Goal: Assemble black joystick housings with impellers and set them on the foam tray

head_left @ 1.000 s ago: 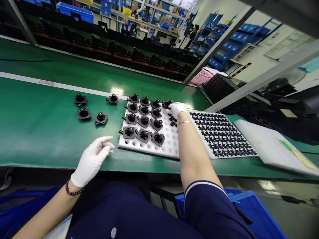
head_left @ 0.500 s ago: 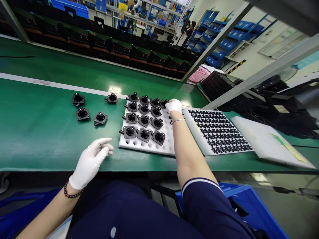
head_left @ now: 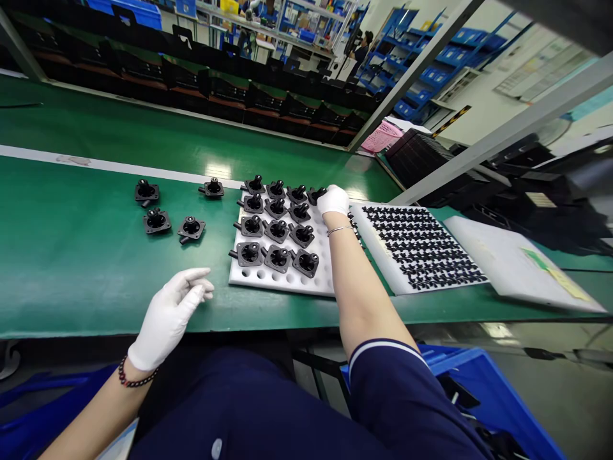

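Note:
My right hand [head_left: 334, 200], in a white glove, reaches the far end of a white perforated foam board [head_left: 287, 282] and pinches a black flanged moulded part [head_left: 316, 195] at the end of the top row. Several matching square-flanged parts [head_left: 278, 231] stand in rows on that board. Several more [head_left: 156, 221] sit loose on the green bench mat [head_left: 96, 268] to the left. My left hand [head_left: 168, 319], also gloved, rests near the mat's front edge with its fingers apart, holding nothing.
To the right lie a white tray of small black pieces [head_left: 378, 249] and a white sheet [head_left: 517, 262]. A blue crate [head_left: 479, 390] sits below the bench. Beyond stand a pink basket [head_left: 383, 137], a black stack [head_left: 416, 153], and a distant person [head_left: 361, 45].
The whole view has drifted slightly as my head moved. My right hand has shifted left, bringing the black part in line with the top row. My left hand has barely moved.

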Motion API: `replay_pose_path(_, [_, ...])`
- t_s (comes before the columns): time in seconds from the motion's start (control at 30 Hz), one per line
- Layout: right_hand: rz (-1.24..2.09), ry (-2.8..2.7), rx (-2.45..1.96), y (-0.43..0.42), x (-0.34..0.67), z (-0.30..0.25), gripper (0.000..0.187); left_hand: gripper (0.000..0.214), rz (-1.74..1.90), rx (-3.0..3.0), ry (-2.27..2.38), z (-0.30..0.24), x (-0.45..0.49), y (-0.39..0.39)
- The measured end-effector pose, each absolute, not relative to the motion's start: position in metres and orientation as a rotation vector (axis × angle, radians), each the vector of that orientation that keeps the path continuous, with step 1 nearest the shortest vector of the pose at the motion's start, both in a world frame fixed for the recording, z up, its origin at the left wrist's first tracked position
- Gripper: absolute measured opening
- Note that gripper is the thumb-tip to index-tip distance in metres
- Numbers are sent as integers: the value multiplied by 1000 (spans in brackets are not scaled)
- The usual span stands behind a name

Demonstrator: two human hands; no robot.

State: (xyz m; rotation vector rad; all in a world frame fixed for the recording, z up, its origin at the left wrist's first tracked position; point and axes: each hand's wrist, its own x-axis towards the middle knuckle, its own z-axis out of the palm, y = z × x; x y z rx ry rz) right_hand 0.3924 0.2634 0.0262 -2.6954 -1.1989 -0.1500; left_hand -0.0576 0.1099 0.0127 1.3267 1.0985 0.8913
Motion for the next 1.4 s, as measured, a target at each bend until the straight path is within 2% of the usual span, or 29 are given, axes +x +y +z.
replay_pose_path(0.23, [-155, -1284, -2708, 261, 383, 36, 42, 51, 865, 1351, 1104, 12, -57, 111])
replay_pose_path(0.43, [-12, -1698, -2589, 251, 397, 55, 65, 57, 857, 1335, 1114, 12, -55, 111])
replay_pose_path(0.63, [41, -1876, -2582, 253, 400, 70, 44, 59, 832, 1311, 1108, 9, -51, 111])
replay_pose_path(1.0, [-21, -2112, -2709, 285, 401, 83, 31, 61, 846, 1317, 1141, 0, -57, 112])
replay_pose_path(1.4, [-60, -1997, -2883, 310, 392, 83, 35, 64, 848, 1345, 1193, 5, -59, 112])
